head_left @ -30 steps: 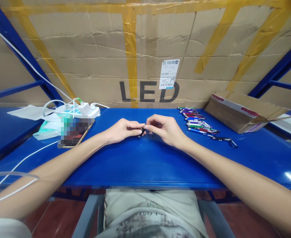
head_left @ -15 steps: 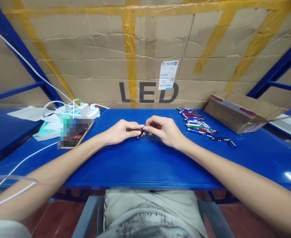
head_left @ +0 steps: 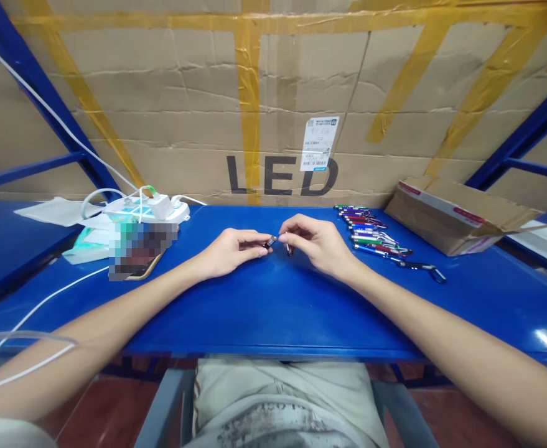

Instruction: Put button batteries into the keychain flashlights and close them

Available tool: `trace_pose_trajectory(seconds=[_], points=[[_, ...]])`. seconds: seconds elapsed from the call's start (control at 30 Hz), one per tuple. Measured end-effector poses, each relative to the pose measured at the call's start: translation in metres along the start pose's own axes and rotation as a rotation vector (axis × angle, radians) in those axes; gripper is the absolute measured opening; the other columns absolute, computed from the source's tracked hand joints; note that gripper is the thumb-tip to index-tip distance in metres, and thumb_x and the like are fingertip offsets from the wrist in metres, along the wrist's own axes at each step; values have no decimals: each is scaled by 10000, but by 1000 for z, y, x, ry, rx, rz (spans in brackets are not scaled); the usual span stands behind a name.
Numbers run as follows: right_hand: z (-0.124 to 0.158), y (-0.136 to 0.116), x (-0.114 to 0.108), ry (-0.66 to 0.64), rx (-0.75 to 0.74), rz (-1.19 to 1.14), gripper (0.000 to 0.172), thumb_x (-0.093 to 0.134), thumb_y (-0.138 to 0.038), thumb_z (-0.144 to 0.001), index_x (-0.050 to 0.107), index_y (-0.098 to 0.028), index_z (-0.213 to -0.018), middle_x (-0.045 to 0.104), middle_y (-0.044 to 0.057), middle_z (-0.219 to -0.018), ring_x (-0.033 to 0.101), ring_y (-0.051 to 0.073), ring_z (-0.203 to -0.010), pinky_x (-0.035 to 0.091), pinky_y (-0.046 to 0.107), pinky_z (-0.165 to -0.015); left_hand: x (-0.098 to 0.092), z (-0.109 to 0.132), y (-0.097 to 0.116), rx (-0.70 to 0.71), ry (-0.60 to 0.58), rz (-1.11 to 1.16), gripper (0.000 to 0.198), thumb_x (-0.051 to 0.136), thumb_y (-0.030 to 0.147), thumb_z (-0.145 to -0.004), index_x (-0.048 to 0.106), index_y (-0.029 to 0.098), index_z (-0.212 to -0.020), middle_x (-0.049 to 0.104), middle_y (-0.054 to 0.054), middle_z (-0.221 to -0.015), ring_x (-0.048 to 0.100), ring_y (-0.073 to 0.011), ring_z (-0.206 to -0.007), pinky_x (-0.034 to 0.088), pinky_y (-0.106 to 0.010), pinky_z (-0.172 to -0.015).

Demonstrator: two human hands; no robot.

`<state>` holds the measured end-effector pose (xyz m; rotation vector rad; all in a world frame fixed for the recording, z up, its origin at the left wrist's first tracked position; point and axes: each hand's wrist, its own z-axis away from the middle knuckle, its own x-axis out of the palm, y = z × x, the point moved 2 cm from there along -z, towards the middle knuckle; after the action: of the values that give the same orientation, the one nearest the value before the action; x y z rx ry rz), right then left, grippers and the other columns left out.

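My left hand [head_left: 233,252] pinches a short black and silver tube [head_left: 270,241] between thumb and fingertips, its silver end pointing right. Close by on the right, my right hand [head_left: 317,244] is closed in a pinch, and a small dark, shiny piece [head_left: 289,249] hangs below its fingers. A narrow gap separates the fingertips of both hands, above the middle of the blue table [head_left: 273,311]. What exactly sits inside the right pinch is too small to make out. A black keychain penlight with a carabiner clip [head_left: 417,266] lies to the right.
A row of several coloured clip penlights [head_left: 371,233] lies right of my hands. Behind them stands an open cardboard box [head_left: 445,218]. At left are a phone [head_left: 152,264], a white power strip [head_left: 161,208] and cables. A large carton [head_left: 184,112] rises behind the table.
The right hand has drawn slightly right, so the fingertips that met at the tube are now a little apart. The left hand keeps its pinch on the tube.
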<state>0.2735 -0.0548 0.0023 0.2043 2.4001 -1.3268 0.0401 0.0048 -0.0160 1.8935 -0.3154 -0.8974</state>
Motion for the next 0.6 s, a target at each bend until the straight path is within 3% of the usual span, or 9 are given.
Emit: trace_pose_trajectory(seconds=[0.23, 0.43, 0.53, 0.6], points=[[-2, 1, -7, 26, 28, 10, 344, 655, -527, -1042, 804, -218, -1014, 768, 45, -914, 663, 185, -729, 548, 330, -720, -2, 0, 1, 57, 45, -46, 467, 793, 496, -957, 813, 168, -1289, 814, -129, -1256, 763, -291, -1180, 589, -438, -1095], [-3, 6, -10, -18, 19, 44, 320, 688, -473, -1024, 820, -255, -1218, 807, 72, -1191, 722, 254, -1057, 550, 398, -952, -4, 1, 1, 81, 69, -150, 456, 764, 519, -975, 817, 190, -1287, 816, -117, -1263, 762, -291, -1179, 585, -433, -1093], [-4, 8, -8, -10, 31, -27, 328, 750, -442, -983, 762, -248, -1247, 800, 65, -1129, 732, 254, -1046, 557, 409, -963, -4, 1, -1, 79, 74, -160, 464, 759, 522, -976, 812, 201, -1306, 813, -112, -1280, 759, -290, -1183, 581, -434, -1094], [-4, 8, -7, 9, 25, -72, 287, 796, -417, -947, 722, -235, -1156, 781, 48, -1038, 729, 242, -995, 566, 391, -931, -4, 1, -2, 69, 75, -146, 480, 759, 529, -974, 807, 196, -1317, 813, -114, -1281, 760, -292, -1183, 578, -438, -1100]])
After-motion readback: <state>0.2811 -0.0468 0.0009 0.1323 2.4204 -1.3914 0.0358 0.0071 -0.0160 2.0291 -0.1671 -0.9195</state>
